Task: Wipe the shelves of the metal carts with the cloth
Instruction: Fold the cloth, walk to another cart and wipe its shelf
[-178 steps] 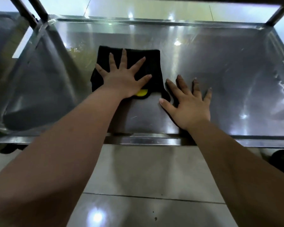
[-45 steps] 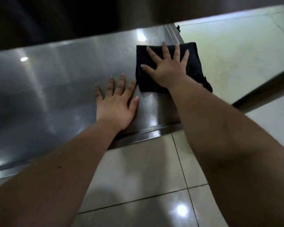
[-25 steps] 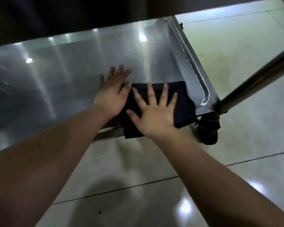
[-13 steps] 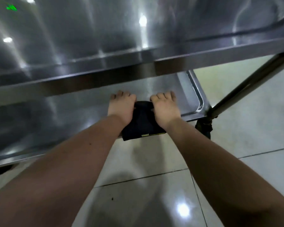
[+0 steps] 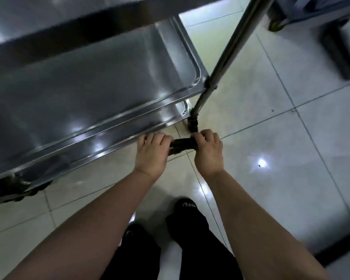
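Observation:
A black cloth (image 5: pixel 182 144), bunched into a short roll, stretches between my two hands in the air above the tiled floor. My left hand (image 5: pixel 152 153) grips its left end with curled fingers. My right hand (image 5: pixel 208 151) grips its right end the same way. Both hands are just in front of the steel cart's lowest shelf (image 5: pixel 85 148), off its front edge. The middle shelf (image 5: pixel 89 77) lies above it, shiny and bare. Part of the top shelf (image 5: pixel 49 15) shows at the upper left.
The cart's upright post (image 5: pixel 226 53) slants down to a black caster (image 5: pixel 192 123) right beyond my hands. Another caster (image 5: pixel 14 186) sits at the left. My dark-trousered legs and shoes (image 5: pixel 185 208) stand below. A second cart or bin base (image 5: pixel 341 43) is at the far right.
The cloth went from flat under my palms on the lowest shelf to lifted off it and bunched between both gripping hands. My view rose and pulled back from the cart.

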A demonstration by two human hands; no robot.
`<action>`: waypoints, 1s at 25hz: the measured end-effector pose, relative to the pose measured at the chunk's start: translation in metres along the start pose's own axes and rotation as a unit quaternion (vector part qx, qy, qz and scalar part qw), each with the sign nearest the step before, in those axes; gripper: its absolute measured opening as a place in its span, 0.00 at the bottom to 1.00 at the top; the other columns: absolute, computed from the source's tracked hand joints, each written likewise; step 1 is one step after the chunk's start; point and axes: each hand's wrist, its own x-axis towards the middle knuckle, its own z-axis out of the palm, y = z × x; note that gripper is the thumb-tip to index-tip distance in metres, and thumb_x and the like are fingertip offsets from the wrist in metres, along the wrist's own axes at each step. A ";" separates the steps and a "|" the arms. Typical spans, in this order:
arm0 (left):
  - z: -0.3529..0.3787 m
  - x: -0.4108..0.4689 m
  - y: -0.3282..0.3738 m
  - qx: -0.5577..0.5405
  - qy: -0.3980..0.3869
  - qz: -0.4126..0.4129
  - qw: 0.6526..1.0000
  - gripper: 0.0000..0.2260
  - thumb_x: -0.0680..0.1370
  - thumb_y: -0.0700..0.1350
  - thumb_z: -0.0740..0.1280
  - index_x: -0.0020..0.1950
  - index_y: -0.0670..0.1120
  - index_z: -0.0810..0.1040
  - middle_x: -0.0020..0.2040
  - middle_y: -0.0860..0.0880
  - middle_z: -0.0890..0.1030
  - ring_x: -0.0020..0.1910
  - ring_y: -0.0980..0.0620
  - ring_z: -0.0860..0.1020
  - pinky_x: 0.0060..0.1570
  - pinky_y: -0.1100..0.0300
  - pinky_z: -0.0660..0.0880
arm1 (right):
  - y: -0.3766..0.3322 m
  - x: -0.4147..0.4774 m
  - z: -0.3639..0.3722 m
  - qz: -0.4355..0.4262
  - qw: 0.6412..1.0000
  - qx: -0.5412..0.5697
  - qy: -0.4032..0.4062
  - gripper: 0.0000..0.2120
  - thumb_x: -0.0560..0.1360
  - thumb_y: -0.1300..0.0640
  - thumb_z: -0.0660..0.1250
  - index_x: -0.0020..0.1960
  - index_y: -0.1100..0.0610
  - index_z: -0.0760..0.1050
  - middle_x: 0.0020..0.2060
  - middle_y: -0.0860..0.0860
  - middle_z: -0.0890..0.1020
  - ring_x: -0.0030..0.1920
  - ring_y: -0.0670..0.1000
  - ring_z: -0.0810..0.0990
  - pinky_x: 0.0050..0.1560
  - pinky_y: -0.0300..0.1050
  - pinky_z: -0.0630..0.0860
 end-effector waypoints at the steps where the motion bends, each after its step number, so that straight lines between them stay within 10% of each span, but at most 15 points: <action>1: -0.033 -0.002 0.023 -0.020 0.018 0.014 1.000 0.14 0.66 0.38 0.75 0.50 0.48 0.80 0.46 0.48 0.80 0.45 0.44 0.78 0.49 0.53 0.61 | -0.005 -0.016 -0.038 0.014 1.000 0.009 0.026 0.23 0.62 0.69 0.57 0.53 0.58 0.78 0.50 0.59 0.77 0.48 0.64 0.75 0.47 0.53 0.70; 14: -0.466 0.026 0.151 0.021 0.213 0.203 0.955 0.10 0.71 0.42 0.74 0.51 0.50 0.80 0.47 0.50 0.80 0.46 0.46 0.78 0.55 0.50 0.60 | -0.165 -0.107 -0.451 0.002 0.972 0.044 0.230 0.18 0.70 0.69 0.64 0.57 0.56 0.79 0.51 0.55 0.76 0.50 0.59 0.72 0.51 0.53 0.72; 25: -0.711 0.100 0.208 0.079 0.405 0.236 0.880 0.04 0.74 0.48 0.69 0.48 0.52 0.79 0.44 0.53 0.79 0.43 0.48 0.77 0.49 0.52 0.58 | -0.243 -0.066 -0.703 -0.170 0.899 -0.015 0.404 0.09 0.74 0.66 0.65 0.54 0.59 0.76 0.49 0.56 0.79 0.50 0.61 0.73 0.51 0.57 0.70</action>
